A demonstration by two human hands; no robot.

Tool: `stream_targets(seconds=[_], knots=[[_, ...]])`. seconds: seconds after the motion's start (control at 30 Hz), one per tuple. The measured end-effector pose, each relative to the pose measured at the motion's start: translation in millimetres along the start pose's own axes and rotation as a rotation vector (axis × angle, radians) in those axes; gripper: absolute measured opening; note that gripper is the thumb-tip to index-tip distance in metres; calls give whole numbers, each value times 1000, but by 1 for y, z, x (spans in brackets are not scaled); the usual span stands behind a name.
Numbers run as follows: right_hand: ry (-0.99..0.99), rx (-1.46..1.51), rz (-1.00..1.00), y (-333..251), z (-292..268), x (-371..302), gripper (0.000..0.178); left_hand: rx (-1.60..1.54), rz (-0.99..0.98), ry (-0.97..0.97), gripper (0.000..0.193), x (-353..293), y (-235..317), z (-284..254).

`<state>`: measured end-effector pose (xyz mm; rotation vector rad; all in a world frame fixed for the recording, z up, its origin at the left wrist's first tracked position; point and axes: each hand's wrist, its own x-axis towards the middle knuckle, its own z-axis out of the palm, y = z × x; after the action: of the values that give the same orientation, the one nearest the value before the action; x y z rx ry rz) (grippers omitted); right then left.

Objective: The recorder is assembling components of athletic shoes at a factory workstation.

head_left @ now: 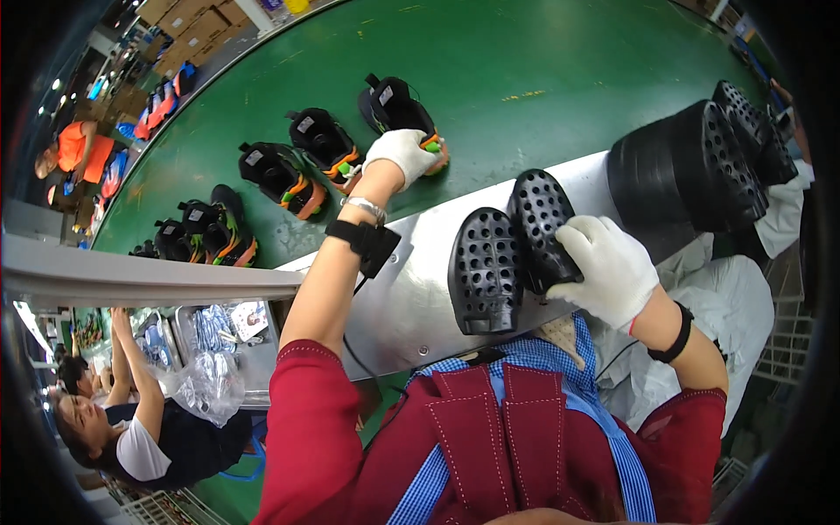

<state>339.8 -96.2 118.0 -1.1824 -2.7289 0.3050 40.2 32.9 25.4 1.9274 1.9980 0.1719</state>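
Observation:
Both my hands wear white gloves. My left hand [402,158] reaches out over the green table and grips the front of a black shoe [395,98] with orange and green trim. Beside it stand two more such shoes, the nearer one [321,140] and another [273,172] further left. My right hand [607,269] is closed on the edge of a black, shoe-shaped plastic form [540,217] dotted with round holes. A second perforated form [490,267] lies against its left side, on the metal ledge in front of me. The fingertips under the held form are partly hidden.
Stacked black perforated forms [691,166] lie on the ledge at right, above white plastic sheeting [726,306]. More shoes [210,223] stand along the green table [560,52] at left. A grey rail [149,271] crosses at left; a co-worker [149,429] is beyond it.

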Motion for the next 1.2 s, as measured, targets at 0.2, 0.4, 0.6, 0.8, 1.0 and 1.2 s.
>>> stream_targets(seconds=[0.2, 0.4, 0.6, 0.8, 1.0, 1.2], knots=[[39, -11, -36, 16, 9, 1, 50, -147, 297, -164, 46, -15, 32, 16], [123, 72, -114, 37, 26, -6, 45, -251, 313, -209, 42, -17, 30, 18], [189, 204, -72, 31, -5, -11, 45, -234, 387, 156, 52, -35, 18, 18], [304, 357, -252, 4, -37, 25, 44, -1171, 562, -307, 75, -47, 25, 7], [184, 479, -241, -4, -36, 53, 43, -1763, 439, -547, 78, -90, 50, -10], [88, 286, 30, -8, -27, 90, 51, -1792, 249, -229, 31, -82, 39, -16]])
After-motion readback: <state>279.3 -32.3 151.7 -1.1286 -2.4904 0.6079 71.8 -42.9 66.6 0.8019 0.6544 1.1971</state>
